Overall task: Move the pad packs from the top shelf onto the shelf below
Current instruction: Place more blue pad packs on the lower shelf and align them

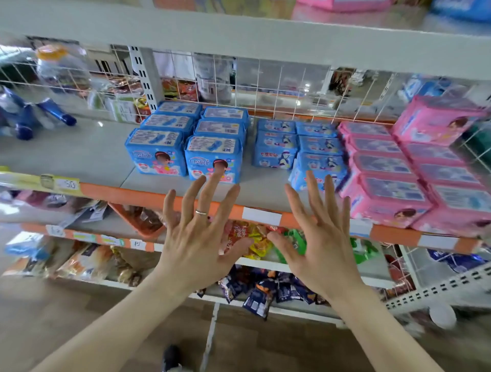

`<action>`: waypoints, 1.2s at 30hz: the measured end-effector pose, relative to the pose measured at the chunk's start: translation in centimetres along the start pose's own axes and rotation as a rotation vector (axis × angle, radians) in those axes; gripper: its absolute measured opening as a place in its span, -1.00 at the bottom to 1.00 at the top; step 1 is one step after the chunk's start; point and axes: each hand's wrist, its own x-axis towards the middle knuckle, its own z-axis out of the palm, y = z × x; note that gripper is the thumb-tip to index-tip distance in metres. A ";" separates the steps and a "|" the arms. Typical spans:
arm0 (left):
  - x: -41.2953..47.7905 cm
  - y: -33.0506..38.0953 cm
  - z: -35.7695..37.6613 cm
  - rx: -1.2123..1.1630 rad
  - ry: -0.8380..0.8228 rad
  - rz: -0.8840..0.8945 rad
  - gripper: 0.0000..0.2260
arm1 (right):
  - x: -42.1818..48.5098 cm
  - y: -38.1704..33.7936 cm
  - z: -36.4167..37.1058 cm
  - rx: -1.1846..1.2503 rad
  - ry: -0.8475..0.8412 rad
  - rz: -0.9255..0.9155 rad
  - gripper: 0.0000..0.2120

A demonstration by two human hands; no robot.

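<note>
Before the blue pad packs (pixel 212 159) — left hand (pixel 196 249), right hand (pixel 321 252), fingers (pixel 204 201) splayed, empty (snack bags (pixel 257 243) beneath)

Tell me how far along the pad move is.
Looks partly done: blue packs and pink packs sit in rows on the shelf below. In hand: nothing; left hand and right hand are open and empty before it. Left: a pink pack and a blue pack show, blurred, on the top shelf.

Shelf (pixel 101 159) spans mid-frame. On it: left packs (pixel 186 148) at centre, middle packs (pixel 300 148) just right of them, right packs (pixel 398 180) at the right edge. Grid (pixel 265 87) behind. Left hand (pixel 196 247) and right hand (pixel 318 247) lower centre, before the shelf; snacks (pixel 255 239) below.
</note>
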 end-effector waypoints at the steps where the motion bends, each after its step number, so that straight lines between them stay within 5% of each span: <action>1: 0.0 0.5 -0.3 0.002 0.001 -0.004 -0.32 | -0.1 0.2 -0.3 0.008 0.004 -0.010 -0.27; 36: 4.9 1.9 -7.5 -0.102 0.162 0.133 -0.29 | -0.6 -1.4 -9.9 -0.125 0.275 -0.052 -0.30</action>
